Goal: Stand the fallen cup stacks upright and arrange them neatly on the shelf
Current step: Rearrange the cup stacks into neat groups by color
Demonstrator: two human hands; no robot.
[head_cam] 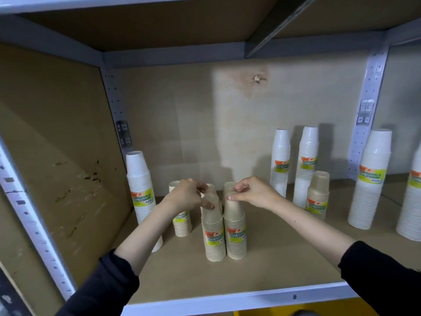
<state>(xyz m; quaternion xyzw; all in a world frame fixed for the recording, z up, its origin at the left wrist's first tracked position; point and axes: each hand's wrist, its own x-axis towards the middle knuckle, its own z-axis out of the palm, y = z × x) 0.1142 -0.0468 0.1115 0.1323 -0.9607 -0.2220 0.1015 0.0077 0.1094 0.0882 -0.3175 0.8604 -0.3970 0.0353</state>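
Two short beige cup stacks stand upright side by side at the middle of the shelf (273, 265), each with a green and orange label. My left hand (186, 197) pinches the top of the left beige stack (213, 233). My right hand (252, 193) pinches the top of the right beige stack (235, 231). Behind them stand more beige stacks, partly hidden by my hands, including one behind my left forearm (182, 224). A tall white stack (141, 197) stands upright at the left.
Two tall white stacks (280, 163) (306, 165) stand at the back right with a short beige stack (317, 197) in front. Two wide white stacks (370, 179) stand at the far right, past a metal upright (369, 115). Cardboard walls close the left and back.
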